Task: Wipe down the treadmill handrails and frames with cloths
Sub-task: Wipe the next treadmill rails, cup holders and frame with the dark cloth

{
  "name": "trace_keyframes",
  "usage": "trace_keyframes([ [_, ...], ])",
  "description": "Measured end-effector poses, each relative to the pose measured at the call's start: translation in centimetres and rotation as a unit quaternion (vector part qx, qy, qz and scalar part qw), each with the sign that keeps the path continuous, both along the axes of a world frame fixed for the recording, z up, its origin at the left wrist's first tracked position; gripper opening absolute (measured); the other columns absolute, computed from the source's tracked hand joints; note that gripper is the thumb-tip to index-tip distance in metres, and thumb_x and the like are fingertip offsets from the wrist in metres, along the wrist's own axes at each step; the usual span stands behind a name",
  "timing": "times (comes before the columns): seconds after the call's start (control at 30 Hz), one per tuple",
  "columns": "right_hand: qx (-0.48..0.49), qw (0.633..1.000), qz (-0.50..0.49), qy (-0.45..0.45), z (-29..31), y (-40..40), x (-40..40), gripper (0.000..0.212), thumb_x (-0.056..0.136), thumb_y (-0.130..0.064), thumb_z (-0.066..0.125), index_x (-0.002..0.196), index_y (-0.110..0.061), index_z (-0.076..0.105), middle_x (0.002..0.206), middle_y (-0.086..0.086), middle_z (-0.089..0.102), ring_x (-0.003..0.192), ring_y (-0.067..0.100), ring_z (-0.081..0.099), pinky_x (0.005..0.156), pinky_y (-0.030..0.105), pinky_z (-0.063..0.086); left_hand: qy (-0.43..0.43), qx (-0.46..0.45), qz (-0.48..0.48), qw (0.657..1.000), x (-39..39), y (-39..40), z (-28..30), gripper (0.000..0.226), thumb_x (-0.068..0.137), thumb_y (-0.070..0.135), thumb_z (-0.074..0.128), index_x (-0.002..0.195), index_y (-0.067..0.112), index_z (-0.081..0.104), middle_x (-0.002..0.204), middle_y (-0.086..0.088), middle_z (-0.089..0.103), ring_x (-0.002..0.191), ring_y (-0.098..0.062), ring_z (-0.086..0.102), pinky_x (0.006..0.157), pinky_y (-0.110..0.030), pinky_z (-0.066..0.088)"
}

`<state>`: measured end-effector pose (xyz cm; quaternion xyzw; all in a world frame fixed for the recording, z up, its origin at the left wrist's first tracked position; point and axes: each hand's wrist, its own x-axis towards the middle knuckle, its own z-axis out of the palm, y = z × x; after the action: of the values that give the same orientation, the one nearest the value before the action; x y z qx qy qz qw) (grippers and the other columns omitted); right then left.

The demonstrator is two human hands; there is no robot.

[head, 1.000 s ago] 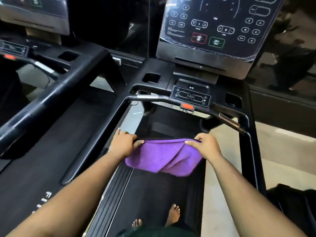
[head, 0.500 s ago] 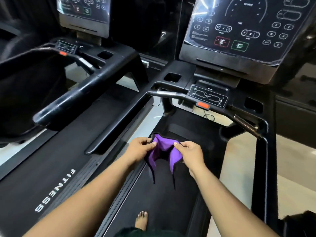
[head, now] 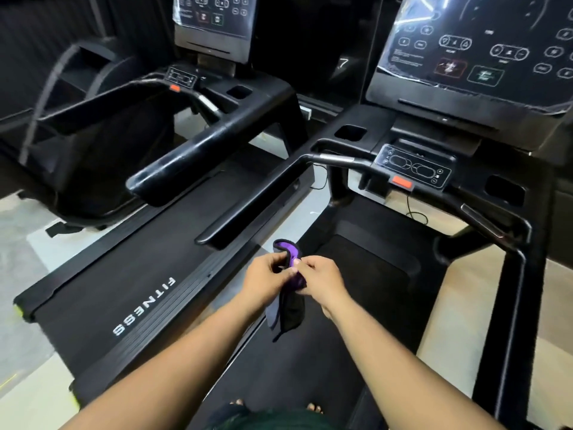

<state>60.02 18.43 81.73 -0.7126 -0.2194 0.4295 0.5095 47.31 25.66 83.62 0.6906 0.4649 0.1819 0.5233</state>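
The purple cloth [head: 290, 282] was bunched between the left hand [head: 266, 279] and the right hand [head: 322, 282], so its middle lay hidden behind their fingers. At 1 o'clock the near treadmill's console [head: 471, 57] was cut off by the top and right edges, its button labels too blurred to read. At 11 o'clock the second console [head: 214, 23] ran off the top edge. At 6 o'clock the bare toes [head: 313, 408] were mostly hidden.
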Motion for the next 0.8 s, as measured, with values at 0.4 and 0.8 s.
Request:
trace_keyframes([
  [0.4, 0.049, 0.902, 0.169, -0.395, 0.5, 3.2, -2.3, 0.02, 0.097, -0.043, 0.062, 0.115, -0.036, 0.066, 0.113, -0.013, 0.061, 0.104, 0.007, 0.057, 0.089, 0.03, 0.046, 0.048, 0.162, -0.044, 0.985, -7.2, 5.0, 1.5, 0.041, 0.084, 0.006, 0.065, 0.115, 0.03, 0.078, 0.111, 0.014, 0.077, 0.106, -0.002, 0.068, 0.096, -0.024, 0.052],
  [0.8, -0.043, 0.811, 0.187, -0.553, 2.2, 5.7, -4.1, 0.024, 0.093, -0.049, 0.066, 0.101, -0.029, 0.055, 0.1, -0.009, 0.057, 0.093, 0.018, 0.058, 0.072, 0.036, 0.045, 0.206, 0.314, -0.191, 0.907, -14.6, 13.5, 2.0, 0.041, 0.089, 0.009, 0.055, 0.124, 0.023, 0.071, 0.124, -0.002, 0.072, 0.118, -0.027, 0.063, 0.093, -0.038, 0.052],
])
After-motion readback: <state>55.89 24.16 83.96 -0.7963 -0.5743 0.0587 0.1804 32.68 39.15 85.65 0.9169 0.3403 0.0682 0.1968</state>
